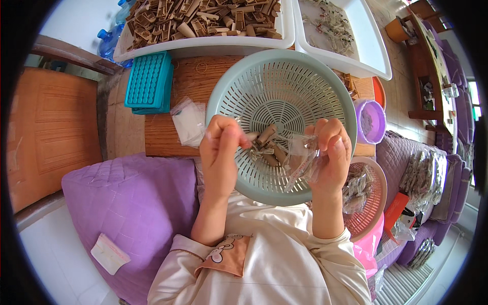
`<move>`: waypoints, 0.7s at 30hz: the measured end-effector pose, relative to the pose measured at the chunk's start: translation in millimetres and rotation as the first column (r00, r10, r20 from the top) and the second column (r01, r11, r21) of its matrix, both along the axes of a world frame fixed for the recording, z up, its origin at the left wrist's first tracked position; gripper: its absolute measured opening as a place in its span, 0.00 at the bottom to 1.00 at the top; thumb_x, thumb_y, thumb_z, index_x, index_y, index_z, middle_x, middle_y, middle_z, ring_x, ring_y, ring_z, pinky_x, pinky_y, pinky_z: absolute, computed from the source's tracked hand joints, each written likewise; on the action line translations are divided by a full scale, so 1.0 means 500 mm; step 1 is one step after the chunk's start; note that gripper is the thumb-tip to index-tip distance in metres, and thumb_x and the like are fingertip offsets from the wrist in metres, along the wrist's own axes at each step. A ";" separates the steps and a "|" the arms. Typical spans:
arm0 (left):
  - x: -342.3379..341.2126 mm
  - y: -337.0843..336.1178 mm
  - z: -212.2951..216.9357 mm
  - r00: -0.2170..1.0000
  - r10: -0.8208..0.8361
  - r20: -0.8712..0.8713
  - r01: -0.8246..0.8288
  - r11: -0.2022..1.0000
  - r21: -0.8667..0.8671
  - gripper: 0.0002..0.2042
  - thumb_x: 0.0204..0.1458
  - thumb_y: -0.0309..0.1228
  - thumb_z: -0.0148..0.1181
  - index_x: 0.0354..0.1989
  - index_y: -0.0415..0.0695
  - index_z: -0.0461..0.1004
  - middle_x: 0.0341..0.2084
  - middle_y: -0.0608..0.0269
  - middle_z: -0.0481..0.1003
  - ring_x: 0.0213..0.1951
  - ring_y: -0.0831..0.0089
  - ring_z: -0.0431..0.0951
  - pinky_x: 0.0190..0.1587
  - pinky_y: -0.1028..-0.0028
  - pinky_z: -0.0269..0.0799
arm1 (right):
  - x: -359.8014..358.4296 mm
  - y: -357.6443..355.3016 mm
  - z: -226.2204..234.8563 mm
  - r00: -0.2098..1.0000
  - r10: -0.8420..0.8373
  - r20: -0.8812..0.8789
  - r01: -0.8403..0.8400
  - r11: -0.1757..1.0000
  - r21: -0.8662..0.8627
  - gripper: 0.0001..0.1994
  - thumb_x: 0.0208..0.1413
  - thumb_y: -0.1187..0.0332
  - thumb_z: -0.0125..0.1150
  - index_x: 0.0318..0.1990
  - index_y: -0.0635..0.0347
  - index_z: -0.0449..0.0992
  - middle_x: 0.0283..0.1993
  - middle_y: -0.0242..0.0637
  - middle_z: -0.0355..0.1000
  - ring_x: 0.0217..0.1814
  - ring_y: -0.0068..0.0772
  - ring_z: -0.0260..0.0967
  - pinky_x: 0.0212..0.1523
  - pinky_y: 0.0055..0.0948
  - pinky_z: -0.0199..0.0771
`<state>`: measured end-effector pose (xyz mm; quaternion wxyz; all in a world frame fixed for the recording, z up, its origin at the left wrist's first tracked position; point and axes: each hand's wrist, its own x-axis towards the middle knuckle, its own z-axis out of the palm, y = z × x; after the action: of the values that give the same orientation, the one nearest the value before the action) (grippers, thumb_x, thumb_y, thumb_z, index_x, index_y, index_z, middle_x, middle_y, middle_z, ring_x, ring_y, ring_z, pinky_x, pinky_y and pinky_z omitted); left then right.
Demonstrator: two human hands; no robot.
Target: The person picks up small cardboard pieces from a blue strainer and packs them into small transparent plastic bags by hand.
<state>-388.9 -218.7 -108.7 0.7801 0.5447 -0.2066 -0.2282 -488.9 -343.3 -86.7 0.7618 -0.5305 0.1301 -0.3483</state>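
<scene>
Over a grey-green colander [219,101] I hold both hands. My right hand [331,152] is closed on a clear plastic bag [303,160], which hangs crinkled from the fingers with some printing on it. My left hand [221,147] is pinched shut at the colander's left side. Its fingertips are close to a small pale piece, and whether they grip it is hard to make out. In the bottom of the colander lie several brown tube-shaped pieces [267,134], with clear wrapping among them.
Behind stand a white tub [203,47] heaped with brown pieces [203,18] and a white tray [373,56] of small wrapped items. Teal trays [148,81] and clear bags [189,122] lie left. A purple bucket [370,122] and pink basket [373,198] are right.
</scene>
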 end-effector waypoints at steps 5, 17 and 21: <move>-0.032 0.013 0.028 0.834 -0.112 0.540 -0.020 0.972 0.234 0.18 0.52 0.44 0.48 0.21 0.41 0.62 0.16 0.63 0.62 0.19 0.74 0.65 0.22 0.76 0.61 | 0.016 0.014 0.016 0.987 -0.084 -0.135 0.096 0.992 0.085 0.14 0.48 0.71 0.56 0.17 0.56 0.58 0.18 0.22 0.54 0.20 0.11 0.45 0.23 0.15 0.49; -0.013 0.017 0.067 0.876 -0.249 0.413 -0.020 0.838 0.546 0.10 0.49 0.30 0.52 0.20 0.41 0.64 0.13 0.59 0.62 0.15 0.71 0.63 0.19 0.72 0.59 | 0.016 -0.006 0.001 0.919 -0.238 -0.313 0.239 0.970 -0.035 0.18 0.44 0.75 0.62 0.17 0.54 0.54 0.17 0.20 0.54 0.18 0.08 0.49 0.17 0.10 0.50; 0.148 0.024 0.154 0.932 -0.037 0.361 -0.166 0.841 0.514 0.11 0.50 0.33 0.51 0.18 0.45 0.66 0.11 0.76 0.61 0.16 0.86 0.57 0.18 0.81 0.51 | 0.000 -0.022 0.019 0.929 -0.230 -0.290 0.250 0.968 0.035 0.15 0.48 0.76 0.58 0.19 0.55 0.56 0.17 0.20 0.54 0.18 0.08 0.50 0.19 0.09 0.51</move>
<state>-314.7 -206.7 -31.7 0.5530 0.7798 -0.2540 -0.1472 -488.6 -354.5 -77.0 0.7055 -0.5272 0.3141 -0.3544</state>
